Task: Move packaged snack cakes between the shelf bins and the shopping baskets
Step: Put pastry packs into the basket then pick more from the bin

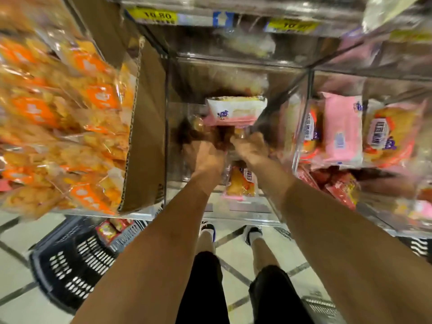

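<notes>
Blurred, both hands in clear middle bin [236, 216], left hand [207, 157] and right hand [251, 146] grips unreadable, pink-white cake pack [236, 111] above, orange pack [242, 181] below, red packs [112, 228] in dark floor basket [70, 265].

left hand [205, 157]: reaching forward, blurred | right hand [251, 146]: reaching forward, blurred

A yellow price tag [155, 16] on the shelf edge reads "10.80"; other print is too blurred.

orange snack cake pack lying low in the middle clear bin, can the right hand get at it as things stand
Probably yes: the orange snack cake pack lies uncovered just below the right hand, already inside that bin.
</notes>
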